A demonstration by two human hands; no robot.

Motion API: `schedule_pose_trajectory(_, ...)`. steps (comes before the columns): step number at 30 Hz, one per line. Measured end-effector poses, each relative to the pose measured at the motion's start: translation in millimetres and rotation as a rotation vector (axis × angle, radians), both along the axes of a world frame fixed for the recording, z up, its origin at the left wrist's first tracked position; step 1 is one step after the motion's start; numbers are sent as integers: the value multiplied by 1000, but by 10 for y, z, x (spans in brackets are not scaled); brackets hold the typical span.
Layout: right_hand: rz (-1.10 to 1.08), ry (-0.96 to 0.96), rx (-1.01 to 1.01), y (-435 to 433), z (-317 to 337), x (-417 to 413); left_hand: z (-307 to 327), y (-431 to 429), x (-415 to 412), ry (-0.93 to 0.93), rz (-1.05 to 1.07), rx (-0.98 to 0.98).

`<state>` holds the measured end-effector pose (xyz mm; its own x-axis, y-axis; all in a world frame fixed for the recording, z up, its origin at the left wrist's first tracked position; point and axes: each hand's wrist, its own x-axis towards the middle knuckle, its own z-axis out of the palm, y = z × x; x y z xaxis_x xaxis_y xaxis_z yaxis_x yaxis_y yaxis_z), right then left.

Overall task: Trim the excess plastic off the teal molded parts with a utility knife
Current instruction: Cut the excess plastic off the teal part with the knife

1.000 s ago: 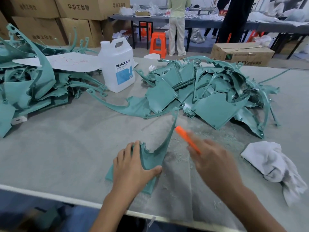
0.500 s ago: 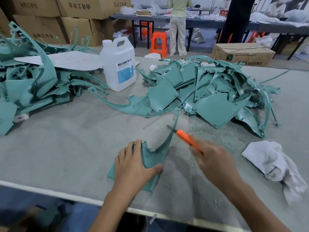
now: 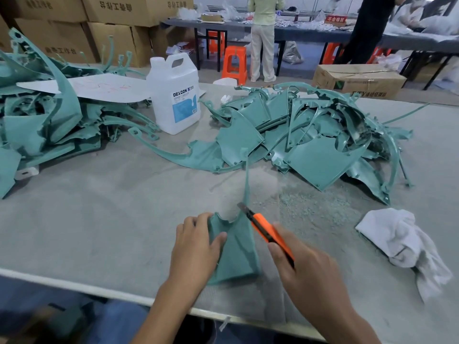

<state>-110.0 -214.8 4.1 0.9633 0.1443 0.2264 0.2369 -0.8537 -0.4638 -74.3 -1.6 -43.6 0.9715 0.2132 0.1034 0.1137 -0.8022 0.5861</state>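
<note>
Pinning the teal part [image 3: 238, 249] to the bench [image 3: 99, 219] with left hand [image 3: 196, 249], fingers curled over its edge; right hand [image 3: 308, 274] grips the orange knife [image 3: 267, 232] alongside.

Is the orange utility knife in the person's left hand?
No, the right hand grips the orange utility knife, while the left hand holds the teal part.

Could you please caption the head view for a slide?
Left hand holds a teal molded plastic part while the right hand holds an orange utility knife at its edge.
</note>
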Motion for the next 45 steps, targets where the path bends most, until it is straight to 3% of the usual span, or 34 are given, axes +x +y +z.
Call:
schedule_pose_trajectory(11, 67, 157, 7, 122, -72, -27, -127, -78, -62, -110, 27, -14)
schedule_pose_trajectory(23, 96, 185, -7, 134, -68, -129, -140, -73, -57, -117, 28, -36)
schedule_pose_trajectory(37, 59, 89, 64, 178, -94, -100, -166, -61, -59, -127, 27, -39)
schedule_pose_trajectory(45, 28, 166, 42, 139, -78, -18, -137, -67, -67, -120, 30, -52)
